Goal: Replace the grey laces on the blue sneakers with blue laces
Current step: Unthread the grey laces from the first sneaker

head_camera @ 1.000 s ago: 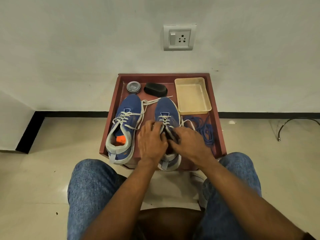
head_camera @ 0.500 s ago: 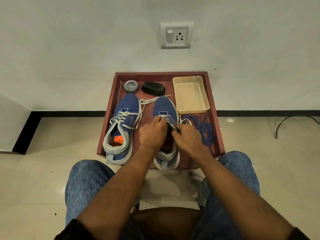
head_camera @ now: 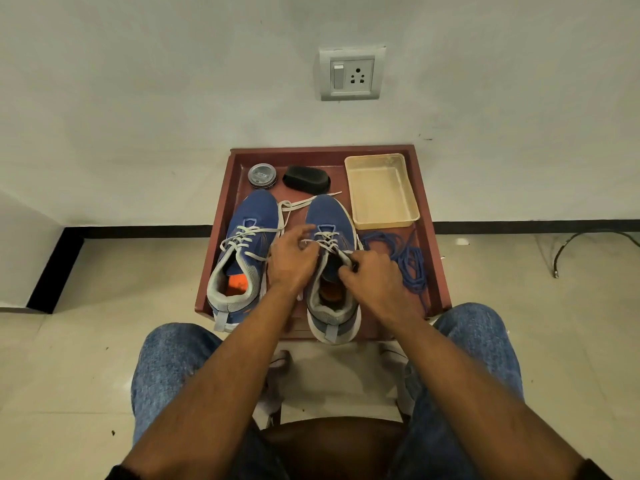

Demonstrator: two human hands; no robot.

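Tray holds both sneakers. Right sneaker: my left hand pinches grey lace at eyelets; right hand pinches lace end. Slacken each crossing w/ short pulls, top down. Blue laces lie beside.

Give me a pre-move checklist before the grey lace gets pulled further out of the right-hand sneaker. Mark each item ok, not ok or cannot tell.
1. Right hand pinches the grey lace near the top eyelets: ok.
2. Left hand is at the lacing on the other side of the right-hand sneaker: ok; whether it grips the lace, cannot tell.
3. Sneaker sits flat on the red tray: ok, though its heel overhangs the near edge.
4. Blue laces lie within reach, right of the sneaker: ok.
5. Loose lace ends free of the left-hand sneaker: cannot tell; they lie tangled between the toes.
6. Beige bin stands out of the way: ok.
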